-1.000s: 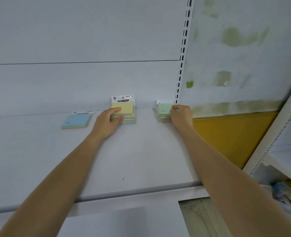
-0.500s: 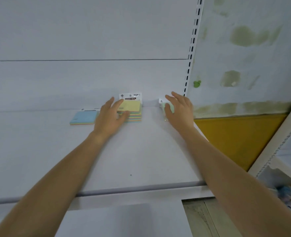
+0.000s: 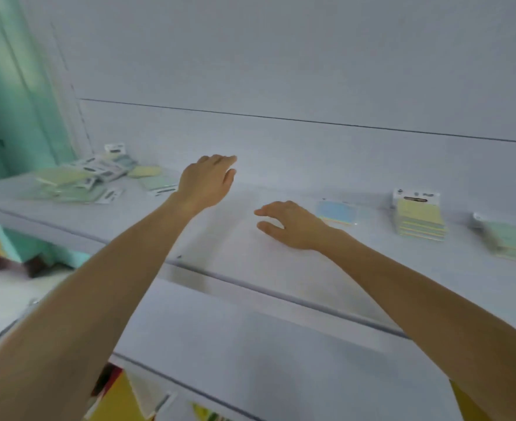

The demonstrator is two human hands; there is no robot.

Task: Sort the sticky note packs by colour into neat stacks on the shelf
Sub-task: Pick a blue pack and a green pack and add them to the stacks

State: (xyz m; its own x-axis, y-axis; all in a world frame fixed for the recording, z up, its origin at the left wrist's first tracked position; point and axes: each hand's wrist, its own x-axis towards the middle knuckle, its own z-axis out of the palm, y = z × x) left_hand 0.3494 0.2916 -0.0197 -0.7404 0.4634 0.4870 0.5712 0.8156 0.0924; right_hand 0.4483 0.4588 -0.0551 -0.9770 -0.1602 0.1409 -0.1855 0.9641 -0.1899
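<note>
Left of the yellow stack (image 3: 419, 218), both hands have come off the sorted piles. Half a second ago the left hand (image 3: 206, 180) lay on that stack and the right hand (image 3: 293, 226) on the green stack (image 3: 514, 238) to its right. Now both are released, fingers loose, grasping nothing. The blue pack (image 3: 337, 212) sits just left of the yellow stack, the right hand beside it. Far left on the shelf (image 3: 250, 262) lies the unsorted heap (image 3: 93, 177), probably the source of the next pick.

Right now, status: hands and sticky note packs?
Left hand, right hand open, empty. Blue pack, yellow stack, green stack right; unsorted pile left. Nothing blocking.
</note>
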